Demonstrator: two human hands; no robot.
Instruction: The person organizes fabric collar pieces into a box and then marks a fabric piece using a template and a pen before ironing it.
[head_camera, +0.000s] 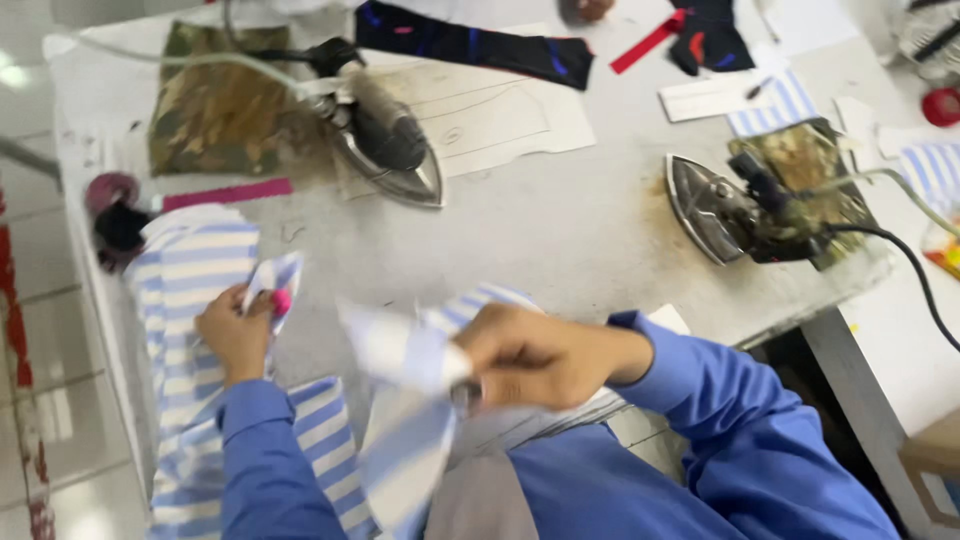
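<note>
Left hand (236, 335) pinches small striped piece (275, 285) by striped stack (190, 300) | right hand (530, 355) clamped on blurred striped fabric (405, 400) above surface (560, 230) edge | both irons (385, 140) parked, pressing unstarted

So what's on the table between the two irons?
In the head view, only bare grey table lies directly between the left iron and the right iron; the white paper pattern sits just behind that stretch.

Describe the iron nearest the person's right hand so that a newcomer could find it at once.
Start at the grey worktable and go to its right edge. There an iron lies tipped on a camouflage-patterned pad, its shiny soleplate facing left. Unlike the other iron at the table's middle, a black cord trails from it off the edge.
</note>
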